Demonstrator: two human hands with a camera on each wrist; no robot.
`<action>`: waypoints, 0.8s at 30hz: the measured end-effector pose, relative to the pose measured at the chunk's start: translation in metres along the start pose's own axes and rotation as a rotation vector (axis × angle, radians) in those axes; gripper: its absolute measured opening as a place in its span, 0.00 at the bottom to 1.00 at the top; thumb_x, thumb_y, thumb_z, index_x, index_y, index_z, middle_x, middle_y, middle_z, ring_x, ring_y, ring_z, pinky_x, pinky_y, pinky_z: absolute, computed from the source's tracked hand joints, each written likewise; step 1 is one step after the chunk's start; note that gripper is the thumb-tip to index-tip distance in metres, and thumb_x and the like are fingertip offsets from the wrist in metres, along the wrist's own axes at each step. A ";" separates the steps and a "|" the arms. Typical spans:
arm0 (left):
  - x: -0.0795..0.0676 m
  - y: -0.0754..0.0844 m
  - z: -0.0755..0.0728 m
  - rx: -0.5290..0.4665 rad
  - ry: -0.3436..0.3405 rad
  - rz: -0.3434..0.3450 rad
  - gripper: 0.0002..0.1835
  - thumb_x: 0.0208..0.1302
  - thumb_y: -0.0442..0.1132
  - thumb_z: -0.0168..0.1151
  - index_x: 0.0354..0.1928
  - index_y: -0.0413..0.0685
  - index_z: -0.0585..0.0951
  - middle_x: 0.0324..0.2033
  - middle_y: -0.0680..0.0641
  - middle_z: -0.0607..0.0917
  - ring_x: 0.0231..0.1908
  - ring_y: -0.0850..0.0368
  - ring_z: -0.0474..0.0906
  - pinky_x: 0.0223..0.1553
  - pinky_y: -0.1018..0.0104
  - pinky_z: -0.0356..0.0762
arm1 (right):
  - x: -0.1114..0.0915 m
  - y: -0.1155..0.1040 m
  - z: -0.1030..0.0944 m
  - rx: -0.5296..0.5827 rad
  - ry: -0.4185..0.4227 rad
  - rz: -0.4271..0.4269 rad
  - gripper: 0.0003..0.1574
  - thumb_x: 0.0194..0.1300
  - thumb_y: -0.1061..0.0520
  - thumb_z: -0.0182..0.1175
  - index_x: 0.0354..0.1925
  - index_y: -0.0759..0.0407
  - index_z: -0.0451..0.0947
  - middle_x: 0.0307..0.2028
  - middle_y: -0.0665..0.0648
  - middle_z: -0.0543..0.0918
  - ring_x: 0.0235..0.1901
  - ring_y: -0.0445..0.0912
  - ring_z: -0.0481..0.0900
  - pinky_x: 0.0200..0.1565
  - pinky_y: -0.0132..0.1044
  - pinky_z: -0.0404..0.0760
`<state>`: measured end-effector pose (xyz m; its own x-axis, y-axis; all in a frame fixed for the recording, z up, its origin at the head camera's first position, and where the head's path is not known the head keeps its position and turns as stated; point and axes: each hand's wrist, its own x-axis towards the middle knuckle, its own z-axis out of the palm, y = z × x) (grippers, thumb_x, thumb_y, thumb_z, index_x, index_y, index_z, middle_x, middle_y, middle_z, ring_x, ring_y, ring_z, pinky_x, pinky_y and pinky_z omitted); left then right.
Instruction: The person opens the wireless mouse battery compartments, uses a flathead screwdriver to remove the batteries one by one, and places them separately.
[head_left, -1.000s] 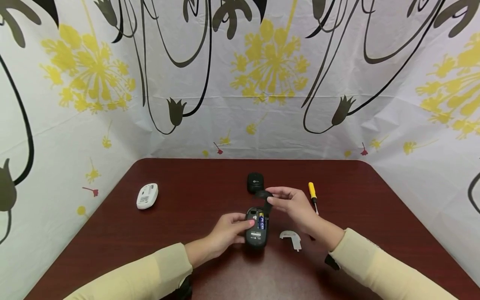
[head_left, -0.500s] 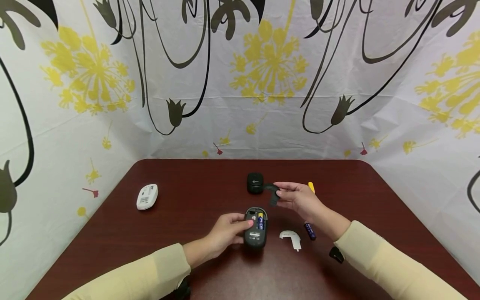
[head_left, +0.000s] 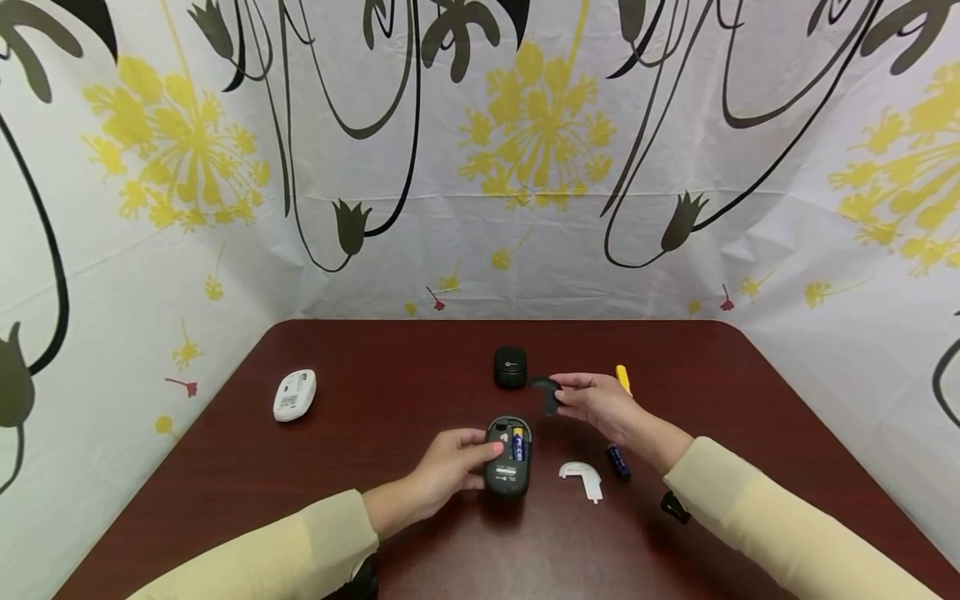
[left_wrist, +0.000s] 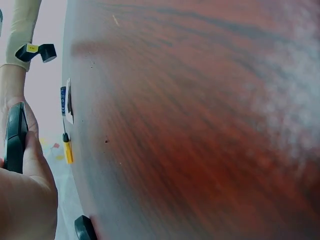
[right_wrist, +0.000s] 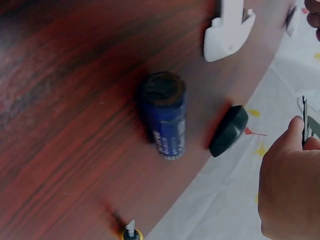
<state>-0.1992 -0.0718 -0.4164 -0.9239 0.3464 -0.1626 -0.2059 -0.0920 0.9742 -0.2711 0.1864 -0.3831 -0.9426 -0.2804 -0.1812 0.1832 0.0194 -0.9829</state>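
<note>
My left hand point(head_left: 450, 465) grips a dark computer mouse point(head_left: 507, 475) by its side, underside facing up. Its battery bay is uncovered, and a blue-and-yellow battery point(head_left: 518, 443) lies inside. In the left wrist view the mouse point(left_wrist: 16, 137) appears edge-on between fingers and thumb. My right hand point(head_left: 603, 406) pinches a curved black battery cover point(head_left: 550, 395), held up to the right of the mouse and apart from it. The right wrist view shows this cover point(right_wrist: 305, 122) as a thin edge by the thumb.
On the table point(head_left: 390, 367) lie a white mouse point(head_left: 295, 394) at left, another black mouse point(head_left: 511, 367) at the back, a white cover point(head_left: 582, 481) and a loose blue battery point(head_left: 618, 462). A yellow-handled screwdriver point(head_left: 623, 378) is partly hidden behind my right hand.
My right hand has lifted the black cover off the mouse and moved it right, then dipped slightly. My left hand has shifted a little left with the mouse. The loose battery has come into view.
</note>
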 end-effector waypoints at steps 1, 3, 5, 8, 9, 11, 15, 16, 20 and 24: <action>0.000 0.000 0.000 -0.003 0.000 0.000 0.23 0.66 0.38 0.64 0.56 0.27 0.74 0.43 0.38 0.84 0.40 0.50 0.83 0.40 0.57 0.84 | 0.001 0.001 0.000 -0.010 0.005 0.007 0.26 0.70 0.67 0.54 0.64 0.74 0.66 0.56 0.66 0.75 0.45 0.46 0.83 0.51 0.41 0.80; 0.000 -0.001 0.000 -0.009 0.000 0.001 0.23 0.65 0.38 0.64 0.56 0.27 0.74 0.43 0.38 0.84 0.39 0.50 0.83 0.40 0.57 0.84 | 0.003 0.004 -0.001 -0.034 0.009 0.013 0.25 0.71 0.67 0.54 0.64 0.74 0.66 0.57 0.68 0.74 0.45 0.47 0.83 0.51 0.42 0.80; 0.000 -0.002 -0.001 -0.017 -0.002 0.000 0.23 0.65 0.38 0.63 0.56 0.27 0.74 0.43 0.38 0.84 0.40 0.50 0.84 0.40 0.57 0.84 | 0.005 0.006 -0.001 -0.054 0.011 0.026 0.25 0.71 0.67 0.53 0.64 0.74 0.66 0.57 0.69 0.73 0.44 0.48 0.83 0.51 0.43 0.80; 0.000 -0.002 -0.001 -0.022 -0.007 0.006 0.23 0.66 0.37 0.63 0.56 0.27 0.74 0.43 0.38 0.84 0.39 0.50 0.83 0.40 0.57 0.84 | 0.008 0.011 -0.001 -0.077 0.016 0.042 0.24 0.71 0.67 0.53 0.63 0.74 0.67 0.56 0.70 0.74 0.44 0.48 0.82 0.50 0.43 0.81; 0.000 -0.003 -0.001 -0.021 -0.008 0.008 0.22 0.66 0.37 0.63 0.56 0.27 0.74 0.43 0.38 0.84 0.39 0.50 0.83 0.40 0.57 0.84 | 0.009 0.012 -0.001 -0.083 0.017 0.048 0.24 0.71 0.67 0.53 0.63 0.74 0.67 0.56 0.70 0.74 0.44 0.48 0.82 0.49 0.43 0.81; -0.001 -0.003 -0.001 -0.018 -0.009 0.013 0.23 0.66 0.37 0.63 0.56 0.26 0.74 0.43 0.38 0.84 0.39 0.51 0.83 0.40 0.57 0.84 | 0.010 0.015 0.000 -0.102 0.016 0.059 0.24 0.71 0.67 0.53 0.63 0.75 0.67 0.56 0.70 0.74 0.44 0.48 0.82 0.48 0.43 0.82; -0.001 -0.003 -0.001 -0.017 -0.009 0.014 0.23 0.67 0.37 0.62 0.57 0.26 0.73 0.43 0.39 0.84 0.40 0.51 0.83 0.40 0.57 0.84 | 0.012 0.020 0.001 -0.125 0.035 0.082 0.23 0.70 0.68 0.53 0.61 0.74 0.69 0.54 0.68 0.76 0.44 0.48 0.82 0.47 0.43 0.82; -0.001 -0.003 -0.001 -0.017 -0.009 0.013 0.23 0.67 0.37 0.62 0.57 0.26 0.73 0.44 0.39 0.84 0.40 0.51 0.83 0.40 0.57 0.84 | 0.013 0.021 0.002 -0.134 0.035 0.086 0.23 0.70 0.68 0.53 0.61 0.74 0.69 0.53 0.68 0.77 0.44 0.48 0.82 0.47 0.44 0.82; -0.001 -0.003 -0.001 -0.018 -0.006 0.010 0.23 0.67 0.37 0.62 0.57 0.26 0.73 0.44 0.39 0.84 0.40 0.50 0.83 0.40 0.56 0.84 | 0.013 0.024 0.004 -0.155 0.036 0.096 0.22 0.70 0.69 0.53 0.61 0.74 0.69 0.52 0.68 0.78 0.44 0.49 0.82 0.47 0.45 0.82; 0.000 -0.004 -0.001 -0.011 0.000 0.008 0.23 0.66 0.37 0.63 0.56 0.26 0.74 0.43 0.38 0.84 0.40 0.50 0.83 0.40 0.57 0.84 | 0.013 0.026 0.004 -0.171 0.041 0.099 0.22 0.70 0.69 0.54 0.60 0.75 0.69 0.52 0.69 0.77 0.44 0.50 0.82 0.47 0.46 0.82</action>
<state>-0.1985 -0.0726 -0.4206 -0.9254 0.3460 -0.1545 -0.2018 -0.1049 0.9738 -0.2777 0.1790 -0.4108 -0.9335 -0.2302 -0.2750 0.2286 0.2089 -0.9509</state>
